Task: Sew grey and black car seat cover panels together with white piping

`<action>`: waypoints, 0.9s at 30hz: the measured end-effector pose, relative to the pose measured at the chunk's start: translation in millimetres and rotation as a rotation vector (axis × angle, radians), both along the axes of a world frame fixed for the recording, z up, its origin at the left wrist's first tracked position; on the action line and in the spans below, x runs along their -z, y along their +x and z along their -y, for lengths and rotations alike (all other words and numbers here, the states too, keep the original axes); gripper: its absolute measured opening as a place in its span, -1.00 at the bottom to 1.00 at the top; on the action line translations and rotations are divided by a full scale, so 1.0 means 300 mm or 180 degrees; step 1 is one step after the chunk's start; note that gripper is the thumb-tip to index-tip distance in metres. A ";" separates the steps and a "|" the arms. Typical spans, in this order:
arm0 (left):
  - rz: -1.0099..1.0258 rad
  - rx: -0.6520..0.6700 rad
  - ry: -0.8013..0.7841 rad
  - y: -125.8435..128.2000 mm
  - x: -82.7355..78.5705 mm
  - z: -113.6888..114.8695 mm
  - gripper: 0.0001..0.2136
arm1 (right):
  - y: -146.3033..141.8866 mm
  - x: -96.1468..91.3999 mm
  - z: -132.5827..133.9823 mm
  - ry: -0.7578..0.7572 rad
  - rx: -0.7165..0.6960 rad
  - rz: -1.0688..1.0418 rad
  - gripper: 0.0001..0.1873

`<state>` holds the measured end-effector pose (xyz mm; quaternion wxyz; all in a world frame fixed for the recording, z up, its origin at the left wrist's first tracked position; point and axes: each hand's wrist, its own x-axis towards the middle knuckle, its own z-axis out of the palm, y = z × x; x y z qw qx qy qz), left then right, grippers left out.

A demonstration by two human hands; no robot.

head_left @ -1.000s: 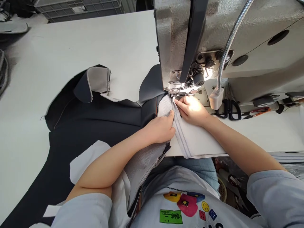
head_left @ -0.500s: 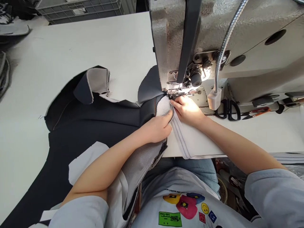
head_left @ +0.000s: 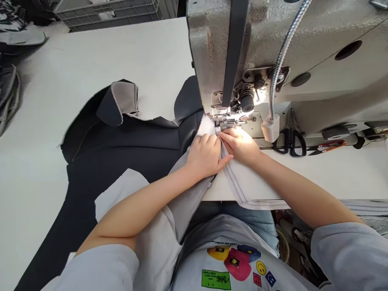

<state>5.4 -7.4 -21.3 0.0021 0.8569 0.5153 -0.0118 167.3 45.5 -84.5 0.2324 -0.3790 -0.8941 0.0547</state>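
My left hand (head_left: 206, 158) lies palm down on the grey mesh-backed edge of the black cover piece (head_left: 142, 139), just in front of the needle. Its thumb stretches out to the right, across the white striped tape (head_left: 235, 180). Beside it, my right hand (head_left: 241, 147) pinches that tape close to the presser foot (head_left: 222, 122) of the sewing machine (head_left: 218, 48). A pale strip of the cover's edge (head_left: 205, 126) reaches up to the foot. The tape runs down toward the front table edge. My left palm hides part of the seam.
Black-handled scissors (head_left: 289, 141) and orange-handled snips (head_left: 329, 146) lie right of the needle. A small lamp (head_left: 270, 127) hangs there on a flexible metal neck. A grey crate (head_left: 112, 15) stands behind the white table (head_left: 145, 52); dark fabric bundles (head_left: 10, 95) sit far left.
My left hand has gone from gripping the mesh edge to lying flat on it, thumb outward. The cover edge has shifted and folded over near the needle. My right hand has barely moved.
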 end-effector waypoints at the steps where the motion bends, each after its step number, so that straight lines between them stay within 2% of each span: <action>1: 0.0149 0.0081 0.0194 -0.013 0.012 -0.003 -0.50 | 0.002 -0.005 -0.004 -0.0103 -0.0034 -0.0109 -0.62; 4: 0.0623 0.0340 0.0460 -0.050 0.010 0.032 -0.59 | 0.020 -0.033 -0.010 -0.0475 -0.0190 -0.0370 -0.62; 5: 0.0751 0.0373 0.0329 -0.059 -0.005 0.062 -0.60 | 0.030 -0.046 -0.009 -0.0607 -0.0282 -0.0387 -0.61; 7: 0.0849 0.0295 -0.0239 -0.065 -0.049 0.144 -0.60 | 0.050 -0.073 0.001 -0.0812 -0.0500 -0.0293 -0.59; 9: 0.0621 0.0052 -0.0816 -0.056 -0.095 0.232 -0.46 | 0.067 -0.096 0.017 -0.0931 -0.0667 -0.0082 -0.48; 11: 0.0135 -0.0194 -0.1147 -0.037 -0.124 0.295 -0.28 | 0.075 -0.112 0.036 -0.0992 -0.0660 0.0108 -0.39; 12: -0.0130 -0.0294 -0.1243 -0.027 -0.132 0.310 -0.26 | 0.076 -0.118 0.044 -0.1019 -0.0601 0.0173 -0.38; 15: -0.0669 -0.0544 -0.1544 -0.016 -0.135 0.295 -0.33 | 0.069 -0.128 0.062 -0.1054 -0.0437 0.0306 -0.39; 17: -0.0559 -0.0658 -0.1886 -0.037 -0.137 0.256 -0.34 | 0.061 -0.132 0.071 -0.1011 -0.0430 0.0449 -0.36; 20: 0.0308 -0.0785 -0.2420 -0.089 -0.151 0.198 -0.40 | 0.041 -0.142 0.085 -0.0883 -0.0428 0.0763 -0.39; 24: 0.1526 -0.0617 -0.2669 -0.101 -0.147 0.158 -0.44 | 0.020 -0.159 0.099 -0.0807 -0.0386 0.1171 -0.52; 27: 0.1723 -0.0690 -0.2976 -0.058 -0.115 0.151 -0.34 | 0.039 -0.163 0.092 -0.0817 -0.0633 0.1213 -0.52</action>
